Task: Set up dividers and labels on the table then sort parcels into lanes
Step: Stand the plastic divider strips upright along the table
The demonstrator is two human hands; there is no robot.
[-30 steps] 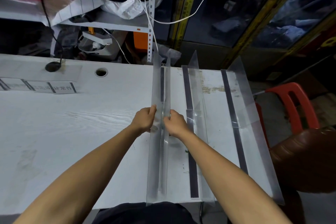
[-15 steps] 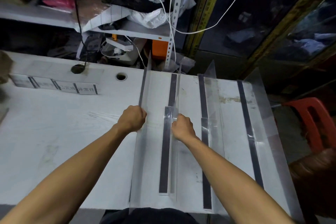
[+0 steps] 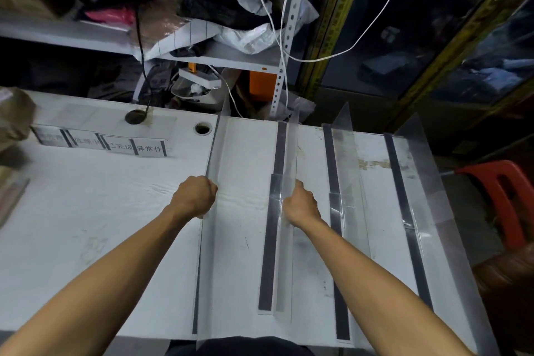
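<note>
Several clear plastic dividers with dark base strips run front to back across the white table (image 3: 86, 211). My left hand (image 3: 194, 196) grips the upright wall of the leftmost divider (image 3: 212, 153) about halfway along it. My right hand (image 3: 300, 204) grips the second divider (image 3: 284, 240) beside it. Two more dividers (image 3: 344, 170) (image 3: 419, 182) stand to the right, near the table's right edge. A row of labels (image 3: 104, 143) with dark separators lies flat at the back left of the table.
A brown parcel (image 3: 14, 118) sits at the table's far left edge. Two round cable holes (image 3: 202, 128) are near the back edge. Behind the table stands a cluttered shelf (image 3: 202, 52). A red plastic stool (image 3: 502, 196) is off the right side.
The two dividers held together a second ago are now apart: my left hand has carried one leftward, opening a lane, while my right hand keeps the other in place.
</note>
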